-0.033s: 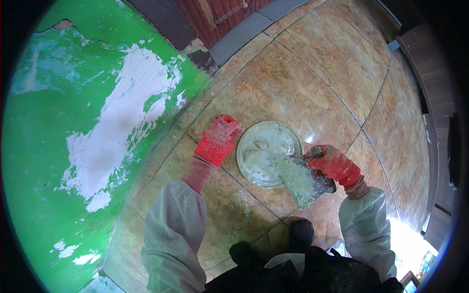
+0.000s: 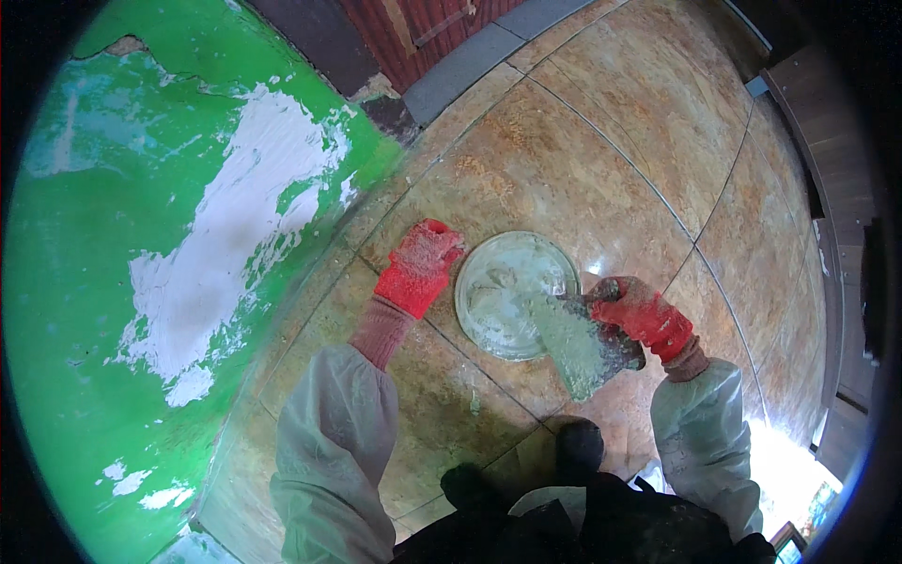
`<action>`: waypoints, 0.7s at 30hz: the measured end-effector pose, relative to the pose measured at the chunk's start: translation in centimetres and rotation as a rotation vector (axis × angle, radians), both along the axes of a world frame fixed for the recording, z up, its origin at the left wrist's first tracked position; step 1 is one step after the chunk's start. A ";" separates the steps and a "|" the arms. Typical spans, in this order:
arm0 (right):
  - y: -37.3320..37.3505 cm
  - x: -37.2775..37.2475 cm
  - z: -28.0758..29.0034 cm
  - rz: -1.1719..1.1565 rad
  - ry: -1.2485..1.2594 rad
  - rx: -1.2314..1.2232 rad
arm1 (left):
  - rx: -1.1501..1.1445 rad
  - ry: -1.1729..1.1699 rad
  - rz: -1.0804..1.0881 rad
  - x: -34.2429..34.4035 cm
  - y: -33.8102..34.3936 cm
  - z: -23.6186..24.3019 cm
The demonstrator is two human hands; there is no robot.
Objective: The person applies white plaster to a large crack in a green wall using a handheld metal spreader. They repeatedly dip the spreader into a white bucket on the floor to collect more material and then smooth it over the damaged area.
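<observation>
A round tub [image 2: 462, 315] with pale, wet paste [image 2: 503, 320] across its top stands in front of me on the tiles. My right hand [image 2: 644, 315], in a red glove, is closed on a broad plastering trowel [image 2: 578, 352]. Its blade is coated with the same pale paste and overlaps the tub's right rim. Just left of the tub, my left hand [image 2: 420, 268] is in a dusty red glove with its fingers curled in. Anything inside those fingers is hidden.
A green wall [image 2: 70, 291] on the left bears a large white plaster patch [image 2: 211, 244] and smaller smears. Brown tiles [image 2: 601, 179] cover the floor. Dark shoes [image 2: 576, 446] show below. A reddish wooden door [image 2: 413, 38] is at the top, dark panels [image 2: 836, 169] at the right.
</observation>
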State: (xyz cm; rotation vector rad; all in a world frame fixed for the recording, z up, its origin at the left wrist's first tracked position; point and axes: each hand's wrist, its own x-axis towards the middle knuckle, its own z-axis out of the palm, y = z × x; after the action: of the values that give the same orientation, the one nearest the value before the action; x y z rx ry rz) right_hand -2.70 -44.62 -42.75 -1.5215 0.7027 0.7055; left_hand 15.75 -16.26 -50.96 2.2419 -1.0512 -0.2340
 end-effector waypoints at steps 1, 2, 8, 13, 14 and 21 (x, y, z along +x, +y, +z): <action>-0.3 -0.3 -0.1 -0.006 -0.001 -0.002 | 0.028 0.017 0.014 0.0 -0.5 0.7; -0.7 -0.6 -0.6 -0.030 -0.033 0.012 | 0.026 0.016 0.009 -0.4 -0.8 1.5; -1.8 -0.6 -0.3 -0.044 -0.107 -0.106 | -0.081 0.216 0.007 -8.2 -1.7 4.8; -2.5 -0.4 -0.8 -0.083 -0.113 -0.220 | 0.019 0.067 -0.172 -11.3 -1.5 2.6; -2.6 -0.2 -0.9 -0.057 -0.128 -0.263 | 0.019 0.072 -0.179 -11.1 -1.4 2.6; 1.2 1.2 0.3 0.237 -0.114 -0.272 | 0.051 0.010 -0.063 -11.6 -0.3 2.5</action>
State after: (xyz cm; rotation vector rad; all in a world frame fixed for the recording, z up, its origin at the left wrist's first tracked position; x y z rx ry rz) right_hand -1.50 -43.45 -42.48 -1.9011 0.5536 0.7133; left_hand 4.19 -16.58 -48.51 2.2528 -1.1226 -0.3022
